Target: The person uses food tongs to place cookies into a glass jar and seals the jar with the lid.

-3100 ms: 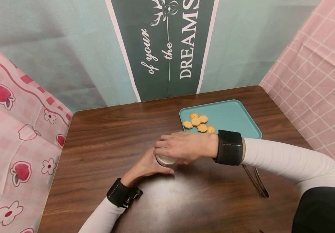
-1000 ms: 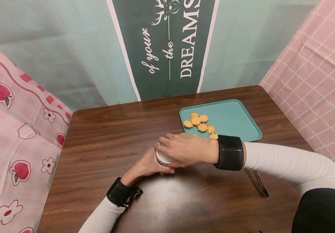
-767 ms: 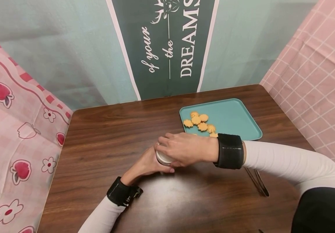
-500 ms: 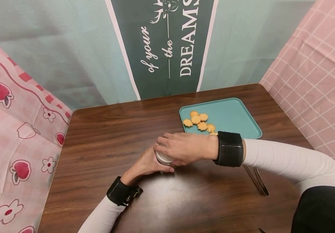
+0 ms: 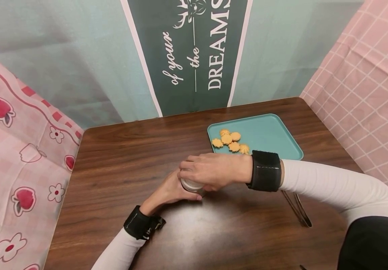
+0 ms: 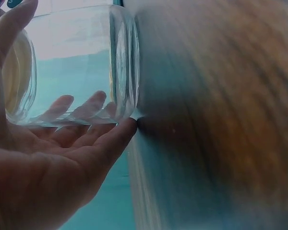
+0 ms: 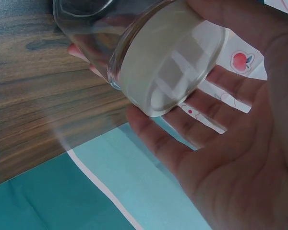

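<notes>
A clear glass jar (image 6: 77, 62) stands upright on the wooden table, with nothing seen inside it. My left hand (image 5: 171, 188) holds the jar's side, its thumb on the near side and its fingers around the far side. On top of the jar sits a pale round lid (image 7: 151, 57). My right hand (image 5: 214, 169) reaches over from the right and grips this lid by its edge, fingers and thumb spread around it. From above, the right hand covers much of the lid.
Behind the right hand lies a teal tray (image 5: 264, 131) with several yellow cookies (image 5: 226, 139) at its left end. Metal tongs (image 5: 298, 212) rest on the table (image 5: 123, 157) below the right forearm. Printed cloths hang around the table's back and sides.
My right hand has turned a little on the lid, its wrist shifting slightly toward the tray. The left hand keeps its hold on the jar in the same place.
</notes>
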`<state>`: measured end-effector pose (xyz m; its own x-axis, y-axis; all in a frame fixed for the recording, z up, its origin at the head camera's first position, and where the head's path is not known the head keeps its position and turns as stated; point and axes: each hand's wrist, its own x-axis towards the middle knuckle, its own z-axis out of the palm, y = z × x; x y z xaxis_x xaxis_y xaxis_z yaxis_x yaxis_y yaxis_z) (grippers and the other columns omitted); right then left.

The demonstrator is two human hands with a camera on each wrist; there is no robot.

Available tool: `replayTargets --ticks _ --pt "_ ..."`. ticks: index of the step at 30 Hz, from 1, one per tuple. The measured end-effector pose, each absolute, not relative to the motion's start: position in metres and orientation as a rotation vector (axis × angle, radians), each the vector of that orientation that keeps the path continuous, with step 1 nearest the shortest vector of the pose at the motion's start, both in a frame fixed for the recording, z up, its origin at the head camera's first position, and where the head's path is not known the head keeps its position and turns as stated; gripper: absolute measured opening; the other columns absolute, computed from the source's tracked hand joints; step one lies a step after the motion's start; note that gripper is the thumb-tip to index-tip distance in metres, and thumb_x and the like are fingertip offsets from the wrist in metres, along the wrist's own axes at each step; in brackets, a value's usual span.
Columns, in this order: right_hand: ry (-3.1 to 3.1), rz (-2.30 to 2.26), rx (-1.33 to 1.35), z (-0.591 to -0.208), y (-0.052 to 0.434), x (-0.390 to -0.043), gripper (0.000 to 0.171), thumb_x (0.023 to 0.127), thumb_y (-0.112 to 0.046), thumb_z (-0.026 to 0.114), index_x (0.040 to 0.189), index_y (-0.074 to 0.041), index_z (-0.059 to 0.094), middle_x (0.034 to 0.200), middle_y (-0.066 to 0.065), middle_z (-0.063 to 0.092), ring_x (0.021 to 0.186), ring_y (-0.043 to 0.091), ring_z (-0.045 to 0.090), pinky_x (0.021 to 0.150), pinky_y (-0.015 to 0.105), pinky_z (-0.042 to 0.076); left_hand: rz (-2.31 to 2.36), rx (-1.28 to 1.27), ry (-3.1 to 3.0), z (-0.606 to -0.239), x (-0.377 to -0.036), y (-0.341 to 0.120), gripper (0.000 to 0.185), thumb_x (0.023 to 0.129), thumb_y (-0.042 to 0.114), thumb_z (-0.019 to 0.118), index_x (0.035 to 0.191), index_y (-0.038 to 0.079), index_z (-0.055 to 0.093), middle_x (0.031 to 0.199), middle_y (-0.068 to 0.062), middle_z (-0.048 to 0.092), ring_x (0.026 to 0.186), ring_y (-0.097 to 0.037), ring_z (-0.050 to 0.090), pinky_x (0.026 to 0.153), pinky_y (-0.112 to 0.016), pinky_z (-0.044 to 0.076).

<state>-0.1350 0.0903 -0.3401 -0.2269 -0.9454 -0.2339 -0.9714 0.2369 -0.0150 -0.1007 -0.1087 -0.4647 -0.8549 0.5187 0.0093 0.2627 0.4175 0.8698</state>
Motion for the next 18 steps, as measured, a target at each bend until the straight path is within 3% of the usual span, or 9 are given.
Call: replayTargets --ticks 9,18 --pt "2.280 0.219 -1.856 -0.3371 0.0910 -0.1352 0.075 0.081 -0.022 0.094 0.145 -0.018 0.056 0.144 0.001 0.058 0.134 0.021 0.054 0.099 0.043 0.056 1.330 0.723 2.488 -0.4658 -0.1010 -0.1081 0.102 0.071 0.037 0.100 0.153 0.007 0.046 0.138 -0.004 0.065 0.121 -0.019 0.063 0.104 -0.040 0.052" --pt "2.255 0.264 -1.923 -0.3361 0.0909 -0.1346 0.071 0.083 -0.014 0.090 0.145 -0.019 0.057 0.143 0.000 0.057 0.135 0.020 0.054 0.100 0.042 0.056 1.287 0.749 2.484 -0.4648 -0.1012 -0.1102 0.097 0.075 0.038 0.097 0.153 0.007 0.048 0.136 -0.003 0.065 0.119 -0.017 0.063 0.102 -0.040 0.052"
